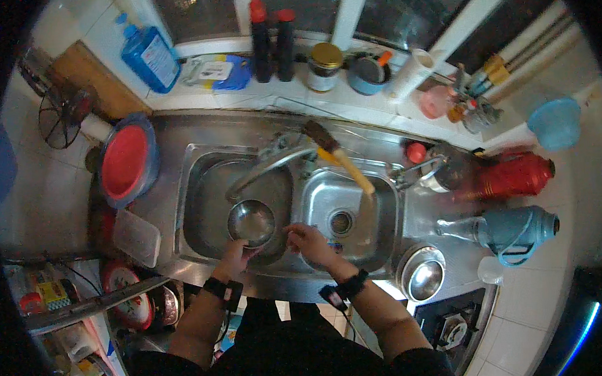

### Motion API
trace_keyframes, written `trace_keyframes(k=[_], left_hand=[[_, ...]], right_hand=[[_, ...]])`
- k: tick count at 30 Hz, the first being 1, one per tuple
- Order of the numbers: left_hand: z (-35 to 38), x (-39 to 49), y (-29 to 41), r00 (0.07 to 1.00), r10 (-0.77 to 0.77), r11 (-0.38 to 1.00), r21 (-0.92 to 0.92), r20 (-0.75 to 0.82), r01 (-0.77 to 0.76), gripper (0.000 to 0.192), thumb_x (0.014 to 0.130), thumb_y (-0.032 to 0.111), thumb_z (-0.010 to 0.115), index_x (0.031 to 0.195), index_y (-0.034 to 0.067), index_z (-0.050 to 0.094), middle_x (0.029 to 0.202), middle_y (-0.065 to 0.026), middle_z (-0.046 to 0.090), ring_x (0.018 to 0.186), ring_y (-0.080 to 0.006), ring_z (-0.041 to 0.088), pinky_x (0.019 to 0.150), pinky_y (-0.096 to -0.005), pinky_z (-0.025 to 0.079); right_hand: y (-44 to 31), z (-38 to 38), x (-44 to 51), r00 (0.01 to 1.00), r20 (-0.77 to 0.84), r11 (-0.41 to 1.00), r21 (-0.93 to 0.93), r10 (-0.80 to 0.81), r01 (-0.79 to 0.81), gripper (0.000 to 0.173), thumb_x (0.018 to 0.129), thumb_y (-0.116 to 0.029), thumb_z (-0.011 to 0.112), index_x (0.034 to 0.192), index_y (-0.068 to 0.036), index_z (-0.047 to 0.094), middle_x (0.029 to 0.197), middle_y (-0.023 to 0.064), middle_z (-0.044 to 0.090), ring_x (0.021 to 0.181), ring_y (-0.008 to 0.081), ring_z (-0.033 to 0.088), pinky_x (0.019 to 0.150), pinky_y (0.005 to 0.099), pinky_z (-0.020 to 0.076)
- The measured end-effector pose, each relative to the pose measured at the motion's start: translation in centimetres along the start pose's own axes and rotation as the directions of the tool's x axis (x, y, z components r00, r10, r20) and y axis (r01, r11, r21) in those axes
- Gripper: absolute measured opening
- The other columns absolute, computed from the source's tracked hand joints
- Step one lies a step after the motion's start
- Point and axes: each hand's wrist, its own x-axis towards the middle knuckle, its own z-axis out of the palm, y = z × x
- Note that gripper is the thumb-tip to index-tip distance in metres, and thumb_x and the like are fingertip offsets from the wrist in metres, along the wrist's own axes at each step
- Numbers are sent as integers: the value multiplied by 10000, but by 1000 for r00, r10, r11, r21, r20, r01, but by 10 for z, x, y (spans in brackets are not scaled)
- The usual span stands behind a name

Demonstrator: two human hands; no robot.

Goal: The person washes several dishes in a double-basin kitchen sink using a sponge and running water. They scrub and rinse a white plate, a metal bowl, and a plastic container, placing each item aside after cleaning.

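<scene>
My left hand [236, 259] grips the near rim of a round stainless steel bowl [252, 224]. The bowl is over the left sink basin [205, 192], below the end of the faucet spout [275, 170]. What lies inside the bowl is too blurred to tell. Above the divider between the basins is my right hand [308, 243], apart from the bowl, its fingers bent and slightly apart with nothing visible in them. Past it lies the right sink basin [383, 224] with a round drain strainer [341, 223]. A wooden-handled brush [353, 170] slants over that basin's far edge.
Stacked metal bowls [423, 276] stand at the counter's right, near a red thermos [512, 174] and a blue thermos [514, 234]. On the left are a red plastic basin [124, 160] and a clear plastic container [137, 239]. Bottles and a gold-lidded jar [324, 68] line the windowsill.
</scene>
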Motion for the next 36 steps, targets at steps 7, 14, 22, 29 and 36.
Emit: trace_keyframes(k=[7,14,22,29,36], left_hand=[[-112,117,28,768,514,847,367,-382,-384,609,759,78,592,1308,45,328,1229,-166,440,1106,-284,469,902,-402,418],[-92,120,40,814,504,611,786,-288,-100,641,758,51,572,1333,13,292,1260,-222,415,1171,-367,391,938,-431,370],[-124,167,37,932,346,597,791,-104,-133,589,837,107,508,1362,86,240,1264,-186,415,1184,-356,380,905,-481,382],[-114,151,95,994,-105,889,451,30,80,723,744,161,640,1352,106,251,1222,-138,394,1109,-367,387,922,-527,376],[-70,121,106,981,-96,949,282,-171,142,651,738,154,557,1322,152,269,1215,-110,381,1010,-287,432,778,-475,435]], right_hand=[[138,22,168,832,429,669,-508,-350,543,280,897,-156,500,1136,-11,516,956,88,603,783,197,588,663,321,473],[156,65,209,998,57,471,-880,-23,61,322,902,-227,467,1152,-34,526,1024,107,595,915,231,554,809,343,417],[114,146,206,967,161,931,-277,-197,236,347,877,-166,434,1196,-44,496,1197,143,512,1075,286,510,986,428,312],[101,142,197,956,226,454,-842,-190,289,345,811,-244,511,1148,-188,560,1084,118,565,1089,265,496,938,467,325],[97,146,212,981,96,687,-725,171,-49,422,811,-206,559,1230,-184,510,1232,144,458,1170,292,425,909,542,317]])
